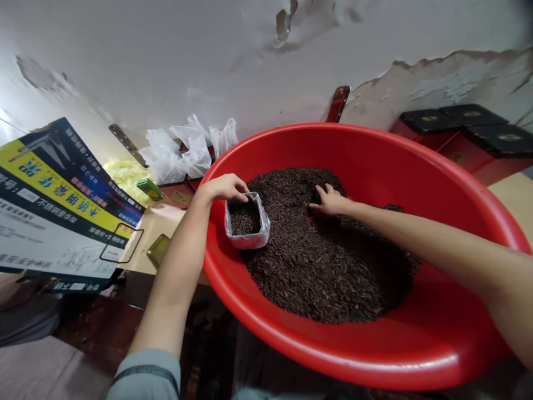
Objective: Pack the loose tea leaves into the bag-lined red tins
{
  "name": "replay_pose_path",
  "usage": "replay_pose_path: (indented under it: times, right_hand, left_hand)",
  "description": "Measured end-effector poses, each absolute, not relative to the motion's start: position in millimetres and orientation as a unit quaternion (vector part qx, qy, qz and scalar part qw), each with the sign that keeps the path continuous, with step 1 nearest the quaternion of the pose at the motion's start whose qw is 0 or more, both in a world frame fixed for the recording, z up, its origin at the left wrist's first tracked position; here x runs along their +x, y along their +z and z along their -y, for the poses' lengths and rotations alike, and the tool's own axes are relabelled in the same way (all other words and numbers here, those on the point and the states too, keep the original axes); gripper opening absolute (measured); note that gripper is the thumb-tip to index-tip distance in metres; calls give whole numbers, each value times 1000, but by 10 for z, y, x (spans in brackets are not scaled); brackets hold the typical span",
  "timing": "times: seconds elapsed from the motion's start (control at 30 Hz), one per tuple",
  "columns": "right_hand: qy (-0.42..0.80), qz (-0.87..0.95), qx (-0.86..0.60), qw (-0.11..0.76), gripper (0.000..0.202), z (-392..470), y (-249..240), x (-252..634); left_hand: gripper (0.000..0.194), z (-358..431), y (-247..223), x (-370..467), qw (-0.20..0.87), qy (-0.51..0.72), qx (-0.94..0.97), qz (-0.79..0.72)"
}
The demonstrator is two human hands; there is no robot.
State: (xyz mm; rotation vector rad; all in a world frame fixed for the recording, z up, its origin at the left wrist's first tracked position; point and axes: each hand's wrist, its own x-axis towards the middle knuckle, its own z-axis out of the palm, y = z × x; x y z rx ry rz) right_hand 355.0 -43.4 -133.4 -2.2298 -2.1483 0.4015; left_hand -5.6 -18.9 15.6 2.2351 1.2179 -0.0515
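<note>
A large red plastic basin (420, 366) holds a wide heap of dark, dry tea leaves (308, 283). At its left side a small square container (249, 240), lined with a clear plastic bag, is filled with the same leaves. My left hand (227, 188) reaches over the basin's rim and pinches the container's back edge, thumb toward the inside. Over at the back of the heap, my right hand (330, 201) rests on the leaves with its fingers spread. Some of its fingertips are sunk among the leaves and partly hidden.
Crumpled clear plastic bags (179, 153) lie behind the basin on the left. A printed cardboard box (62, 216), a green tin (150, 189) and a gold-coloured lid (158, 250) are farther left. Red boxes with black lids (499, 139) stand at right, by a peeling wall (208, 61).
</note>
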Motion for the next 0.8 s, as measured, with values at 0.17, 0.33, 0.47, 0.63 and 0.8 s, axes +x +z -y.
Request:
replay_pose_path:
  times: [0.17,0.33,0.47,0.63,0.8]
  right_hand:
    - [149,669,-728,21,86,518,-1344,3365]
    - [184,668,-719,66,68,696,-1372,3091]
    - [236,633,-730,102,63,857,-1386,2805]
    - [291,604,-735,103,55,961,-1330,2675]
    - [288,628,-706,158,35,879,-1252,2722]
  left_hand:
    - [27,169,160,-15,280,-35,836,-470]
    - [28,162,139,-44,300,-27,827,-474]
    - [29,152,72,-117,354,6,809,-469]
    - [43,158,17,-154,394,20,788,-473]
    - [51,176,-16,-128,357,10,787,-502]
